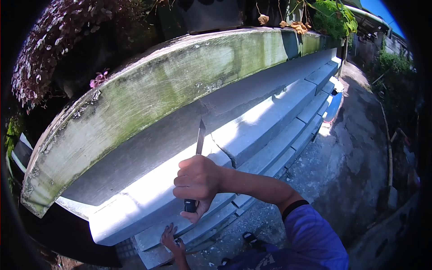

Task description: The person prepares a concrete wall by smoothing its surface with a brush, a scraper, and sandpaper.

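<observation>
The right hand is clenched around a black-handled knife, its blade upward. Behind it run pale stacked blocks; below it, the left hand spreads loose fingers.

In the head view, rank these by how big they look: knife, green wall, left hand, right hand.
1. Green wall
2. Right hand
Unranked: knife and left hand; the visible blade looks longer but thinner, and the right hand hides part.
</observation>
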A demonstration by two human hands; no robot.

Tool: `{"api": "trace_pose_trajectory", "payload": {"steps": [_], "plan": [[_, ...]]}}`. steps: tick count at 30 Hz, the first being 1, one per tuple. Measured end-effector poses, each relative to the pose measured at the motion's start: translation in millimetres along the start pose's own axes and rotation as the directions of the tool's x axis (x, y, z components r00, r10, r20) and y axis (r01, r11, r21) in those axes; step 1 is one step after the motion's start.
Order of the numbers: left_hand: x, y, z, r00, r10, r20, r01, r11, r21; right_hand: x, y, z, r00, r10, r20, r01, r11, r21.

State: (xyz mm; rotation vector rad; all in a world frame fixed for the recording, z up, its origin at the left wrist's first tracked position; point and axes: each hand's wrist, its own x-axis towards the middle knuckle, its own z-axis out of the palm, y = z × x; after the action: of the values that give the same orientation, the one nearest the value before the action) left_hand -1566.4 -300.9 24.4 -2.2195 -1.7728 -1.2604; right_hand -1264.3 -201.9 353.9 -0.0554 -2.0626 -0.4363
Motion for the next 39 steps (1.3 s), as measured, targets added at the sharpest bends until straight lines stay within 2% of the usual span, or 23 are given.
{"api": "trace_pose_trajectory", "payload": {"steps": [2,3,7,10,12,15,17,18,20,22,25,28,29,32,33,36,37,39], "plan": [[3,5,-5,1.0,-0.012,0.028,0.012,1.0,-0.002,-16,37,-8,0.998,0.056,-0.004,-0.056,0.997,-0.06],[2,5,-4,1.0,-0.006,0.02,0.006,1.0,-0.003,-11,30,-6,0.998,0.055,0.013,-0.054,0.993,-0.107],[-4,-10,4,1.0,0.024,-0.018,-0.024,1.0,0.009,7,-20,0,0.998,-0.052,-0.039,0.054,0.998,0.038],[2,1,-3,1.0,0.004,0.019,-0.004,1.0,0.001,-8,25,-1,0.999,0.023,-0.039,-0.027,0.995,-0.094],[3,4,-7,0.999,0.007,0.037,-0.007,1.0,0.001,-15,34,12,0.997,0.056,-0.048,-0.056,0.998,-0.006],[-8,-15,5,0.999,0.04,0.002,-0.04,0.999,0.013,11,-28,24,0.993,-0.12,0.001,0.12,0.99,0.079],[-19,-32,16,0.999,0.034,-0.041,-0.033,0.999,0.025,13,-11,16,0.995,-0.103,0.001,0.103,0.995,0.0],[-16,-26,8,0.999,0.042,-0.005,-0.042,0.999,0.031,13,1,13,0.996,-0.089,-0.003,0.089,0.995,-0.037],[1,-3,-6,0.996,0.06,0.061,-0.062,0.997,0.037,-1,38,13,0.993,0.05,-0.111,-0.063,0.991,-0.114],[-4,-10,-4,0.997,0.015,0.076,-0.019,0.999,0.05,19,3,4,0.999,-0.045,-0.018,0.044,0.999,-0.011],[0,-5,-2,0.998,0.018,0.057,-0.02,1.0,0.024,29,-27,8,0.984,-0.169,-0.054,0.173,0.982,0.074],[-1,2,-12,0.997,0.03,0.07,-0.03,1.0,-0.003,9,49,-7,0.999,-0.028,-0.019,0.027,0.998,-0.063],[3,4,-11,0.997,0.034,0.069,-0.033,0.999,-0.017,17,38,-5,0.999,-0.053,-0.013,0.051,0.99,-0.129],[-9,-14,-1,0.998,0.009,0.069,-0.011,0.999,0.04,35,-18,6,0.985,-0.174,-0.018,0.175,0.983,0.056],[-3,-11,1,0.998,0.02,0.058,-0.021,1.0,0.017,33,-26,10,0.98,-0.197,-0.021,0.198,0.979,0.053],[-2,-1,-10,0.997,0.027,0.069,-0.027,1.0,-0.011,18,43,-7,1.0,0.011,-0.018,-0.012,0.996,-0.083],[-4,0,-11,0.997,0.022,0.078,-0.021,1.0,-0.01,16,39,-3,0.999,-0.041,-0.026,0.037,0.989,-0.14],[-1,-2,-8,0.997,0.023,0.071,-0.022,1.0,-0.014,26,12,-4,0.996,-0.087,0.007,0.087,0.994,-0.067]]}}
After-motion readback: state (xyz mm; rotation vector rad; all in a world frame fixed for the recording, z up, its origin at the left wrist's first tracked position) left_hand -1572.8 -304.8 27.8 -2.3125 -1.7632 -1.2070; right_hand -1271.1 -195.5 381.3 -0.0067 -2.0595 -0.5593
